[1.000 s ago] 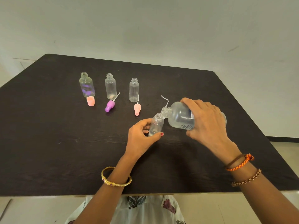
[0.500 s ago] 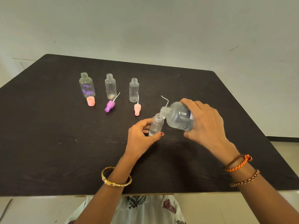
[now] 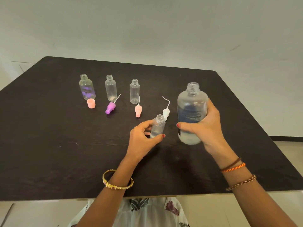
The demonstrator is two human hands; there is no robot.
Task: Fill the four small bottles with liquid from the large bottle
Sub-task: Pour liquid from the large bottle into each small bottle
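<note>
1. Head view, hands. The left hand (image 3: 144, 138) holds the nearest small bottle (image 3: 157, 126) between thumb and curled fingers, upright near the middle of the bench (image 3: 49, 153); whether its base rests on the bench cannot be told. The grip appears meant to steady it against tipping. The right hand (image 3: 205, 128) is wrapped round the lower body of the large bottle (image 3: 191, 110), which is upright with its neck open, at 3 o'clock of the small bottle and apart from it.

2. Head view, remaining items. Three uncapped small bottles stand in a row at 10 to 11 o'clock of the held one: the left bottle (image 3: 86, 87) with a purple marking, the middle bottle (image 3: 111, 88) and the right bottle (image 3: 134, 91). Each has its top lying just in front: a peach cap (image 3: 91, 103), a purple nozzle (image 3: 111, 108), a pink nozzle (image 3: 138, 110). A white nozzle (image 3: 166, 112) lies just behind the held bottle. This layout likely keeps each top paired with its bottle.

3. Head view, limits. The held bottle shows a little liquid low down; the exact level is unclear through clear plastic. The row looks empty, judged only. The large bottle's label is unreadable; the right palm hides part of it.
</note>
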